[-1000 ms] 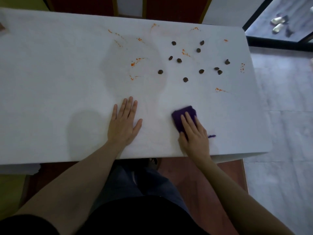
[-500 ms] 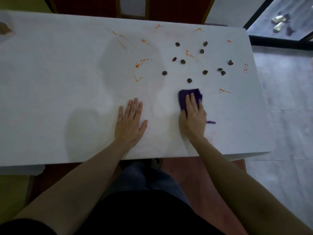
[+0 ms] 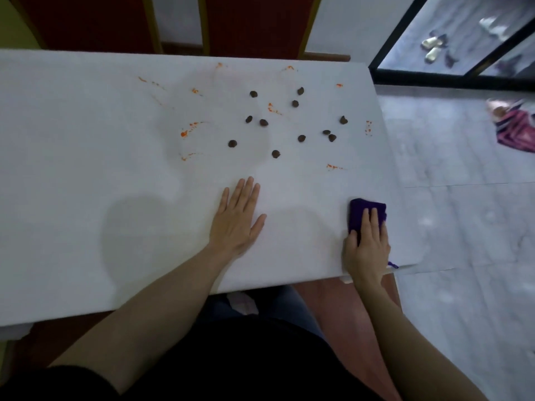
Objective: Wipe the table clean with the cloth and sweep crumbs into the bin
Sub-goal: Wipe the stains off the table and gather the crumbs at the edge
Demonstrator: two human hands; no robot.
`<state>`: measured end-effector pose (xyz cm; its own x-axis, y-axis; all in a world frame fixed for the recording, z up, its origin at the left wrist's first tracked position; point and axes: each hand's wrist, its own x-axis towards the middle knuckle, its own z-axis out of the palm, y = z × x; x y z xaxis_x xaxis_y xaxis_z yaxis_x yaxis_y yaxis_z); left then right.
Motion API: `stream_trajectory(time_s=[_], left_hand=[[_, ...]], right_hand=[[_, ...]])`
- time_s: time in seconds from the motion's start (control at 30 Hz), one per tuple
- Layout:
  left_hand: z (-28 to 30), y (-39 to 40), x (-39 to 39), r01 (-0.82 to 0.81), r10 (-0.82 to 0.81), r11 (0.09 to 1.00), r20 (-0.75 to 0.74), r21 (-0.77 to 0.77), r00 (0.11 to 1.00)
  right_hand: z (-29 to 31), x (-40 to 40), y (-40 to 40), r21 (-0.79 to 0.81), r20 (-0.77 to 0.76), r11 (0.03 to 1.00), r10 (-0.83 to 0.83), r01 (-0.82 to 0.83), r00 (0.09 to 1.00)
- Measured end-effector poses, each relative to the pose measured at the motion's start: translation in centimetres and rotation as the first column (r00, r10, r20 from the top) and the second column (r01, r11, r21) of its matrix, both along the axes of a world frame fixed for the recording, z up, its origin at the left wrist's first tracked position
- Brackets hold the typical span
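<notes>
White table [image 3: 86, 169], cloth [image 3: 365, 211] under right hand [image 3: 366, 248]

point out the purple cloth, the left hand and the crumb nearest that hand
purple cloth [image 3: 355, 211]: head view, bare far-left part beyond the fingers
left hand [image 3: 236, 224]: head view, back of the hand
nearest crumb [image 3: 232, 144]: head view, its centre

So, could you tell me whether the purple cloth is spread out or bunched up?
Bunched up: the purple cloth shows as a small thick wad under the right hand, pressed flat-palmed.
</notes>
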<state>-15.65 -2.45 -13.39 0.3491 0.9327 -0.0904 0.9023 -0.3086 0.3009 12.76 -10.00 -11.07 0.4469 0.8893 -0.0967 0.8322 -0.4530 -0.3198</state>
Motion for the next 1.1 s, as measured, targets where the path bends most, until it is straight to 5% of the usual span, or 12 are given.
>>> stream_trajectory(time_s=[0.23, 0.37, 0.6, 0.73, 0.93, 1.1], left_hand=[[-0.7, 0.7, 6.3, -0.167, 0.167, 0.986, -0.065, 0.009, 0.984], [-0.7, 0.8, 6.9, -0.188, 0.190, 0.982, -0.112, 0.030, 0.975], [-0.6, 0.9, 7.1, -0.204, 0.207, 0.978, -0.150, 0.035, 0.967], [-0.4, 0.6, 7.8, -0.212, 0.215, 0.977, -0.121, 0.032, 0.969], [0.1, 2.7, 11.4, -0.116, 0.118, 0.993, -0.070, 0.030, 0.991], [0.2, 6.4, 15.4, -0.104, 0.104, 0.995, -0.053, 0.014, 0.993]], right_hand=[[-0.1, 6.6, 11.1, -0.010, 0.008, 1.000, -0.016, 0.016, 1.000], [0.0, 2.1, 14.7, 0.030, -0.004, 0.967, 0.252, -0.252, 0.968], [0.0, 1.7, 7.7, 0.055, -0.018, 0.754, 0.656, -0.655, 0.754], [-0.1, 8.6, 6.2, 0.057, -0.005, 0.817, 0.575, -0.574, 0.818], [0.0, 11.3, 14.8, -0.002, -0.011, 0.955, 0.298, -0.298, 0.954], [0.0, 7.2, 16.1, 0.038, -0.059, 0.902, 0.431, -0.430, 0.900]])
